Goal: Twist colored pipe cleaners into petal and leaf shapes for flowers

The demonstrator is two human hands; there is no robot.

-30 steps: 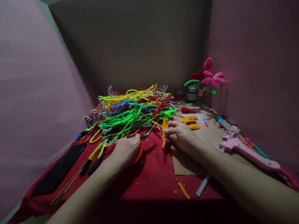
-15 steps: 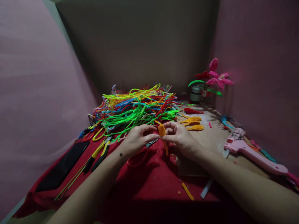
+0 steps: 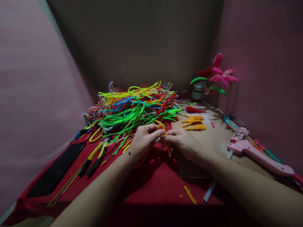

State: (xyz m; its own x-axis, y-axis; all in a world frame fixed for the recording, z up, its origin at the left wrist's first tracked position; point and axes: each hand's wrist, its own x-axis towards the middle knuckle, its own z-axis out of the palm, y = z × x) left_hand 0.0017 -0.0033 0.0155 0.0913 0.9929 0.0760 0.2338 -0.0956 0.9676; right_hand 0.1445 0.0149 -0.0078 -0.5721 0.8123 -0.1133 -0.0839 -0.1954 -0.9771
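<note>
Both hands meet near the middle of the red cloth (image 3: pixel 156 190), their fingertips close together on one fuzzy orange piece (image 3: pixel 161 126); the left hand (image 3: pixel 145 138) pinches it between thumb and forefinger, the gap between them narrow, while the right hand (image 3: pixel 183 140) grips it from the right with its thumb and fingers drawn in; the upper end of the piece shows above the fingertips, and a thin tail hangs below them, tilted down to the right; a sliver of metal blade (image 3: pixel 157 139) shows just behind the fingers, and whether the left hand touches it I cannot tell; at the far side of the hands lies a broad heap of fuzzy stems (image 3: pixel 134 110), green at the near side, with blue, red, orange and yellow beyond; to the right, on a brown board (image 3: pixel 213 138), lie several orange petal shapes (image 3: pixel 196 127), with a red bundle (image 3: pixel 194 110) just beyond them; farther back stand a grey jar (image 3: pixel 197 91) and a pink flower (image 3: pixel 223 76) with green leaves; at the right is a pink glue gun (image 3: pixel 258 157), and a translucent stick (image 3: pixel 210 190) shows near the right forearm; a short orange strip (image 3: pixel 190 195) lies at the near edge; on the left are yellow-and-black pliers (image 3: pixel 96 157), two thin green wires (image 3: pixel 67 186) and a flat black slab (image 3: pixel 56 170).
</note>
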